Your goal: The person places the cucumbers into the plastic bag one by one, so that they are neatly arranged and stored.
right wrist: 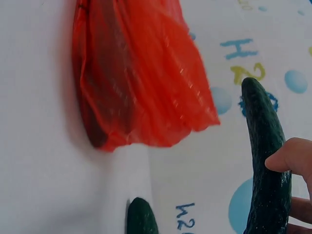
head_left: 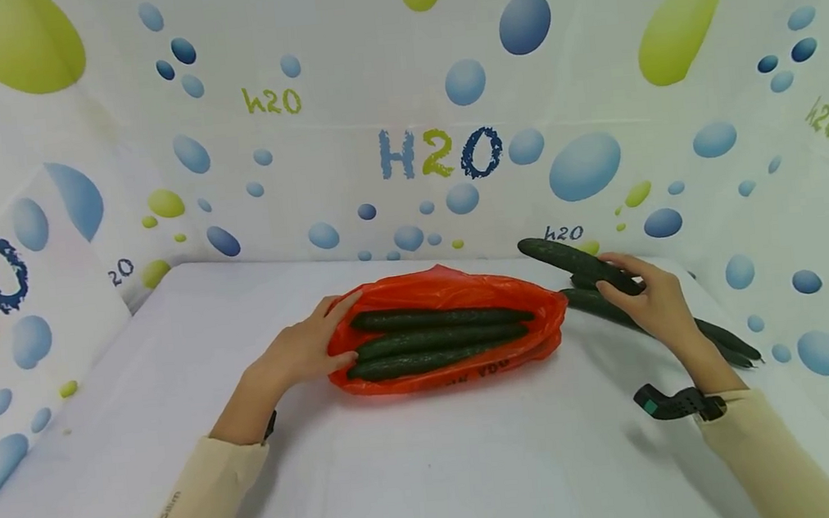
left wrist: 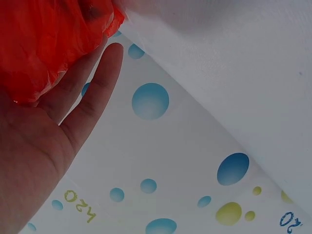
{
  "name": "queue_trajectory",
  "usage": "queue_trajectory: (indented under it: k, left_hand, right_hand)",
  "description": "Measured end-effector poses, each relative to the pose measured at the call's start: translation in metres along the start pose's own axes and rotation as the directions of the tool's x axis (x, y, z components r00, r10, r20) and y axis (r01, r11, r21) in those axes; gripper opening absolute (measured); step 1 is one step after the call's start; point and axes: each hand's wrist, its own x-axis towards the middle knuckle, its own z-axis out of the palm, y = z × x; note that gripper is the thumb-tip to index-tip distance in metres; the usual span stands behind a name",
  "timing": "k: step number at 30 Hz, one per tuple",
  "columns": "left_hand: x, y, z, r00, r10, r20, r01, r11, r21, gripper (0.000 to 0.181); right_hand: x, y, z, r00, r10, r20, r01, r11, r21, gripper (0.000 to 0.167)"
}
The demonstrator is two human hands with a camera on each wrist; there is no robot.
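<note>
Near the white table's [head_left: 433,471] back edge I'm viewing a red bag [head_left: 454,292], the table stretching in front. Three cucumbers [head_left: 440,341] are lying inside, at least two loose cucumbers [head_left: 599,304] toward the right edge. The right hand [head_left: 650,292] is clamping another cucumber [head_left: 562,256]; the left hand [head_left: 300,347] is touching the bag, fingers apart. H2O-printed sheeting [head_left: 344,125] is hanging behind.

Makeshift booth [head_left: 721,207] — H2O-printed sheeting [head_left: 349,182]

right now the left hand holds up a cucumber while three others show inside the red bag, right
Wrong hand: in the head view, the right hand holds up the cucumber while three others show inside the red bag.
</note>
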Motion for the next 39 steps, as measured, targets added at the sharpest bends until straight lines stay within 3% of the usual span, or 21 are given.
queue_trajectory:
  k: [8, 16, 23, 34, 39]
  left_hand:
    - [-0.001, -0.003, -0.008, 1.0, 0.008, -0.012, -0.008, 1.0, 0.023, 0.086]
    - [-0.001, -0.003, -0.01, 1.0, -0.001, -0.007, 0.001, 0.999, 0.033, 0.086]
    - [-0.001, -0.003, -0.008, 1.0, 0.002, -0.013, -0.001, 0.999, 0.033, 0.086]
    - [-0.001, -0.002, -0.001, 1.0, -0.009, 0.009, 0.009, 1.0, 0.005, 0.086]
    - [-0.001, 0.0, 0.001, 1.0, -0.001, 0.004, 0.001, 1.0, 0.007, 0.086]
  right_hand:
    - [0.006, -0.029, 0.001, 0.999, -0.035, -0.016, 0.035, 0.999, 0.027, 0.041]
    - [0.004, -0.053, 0.003, 0.991, -0.133, -0.02, 0.135, 0.988, 0.075, 0.042]
    - [0.006, -0.074, 0.007, 0.976, -0.215, -0.04, 0.219, 0.967, 0.13, 0.046]
    - [0.007, -0.099, 0.018, 0.951, -0.308, -0.012, 0.305, 0.936, 0.174, 0.046]
    - [0.007, -0.111, 0.019, 0.931, -0.364, -0.035, 0.363, 0.908, 0.21, 0.048]
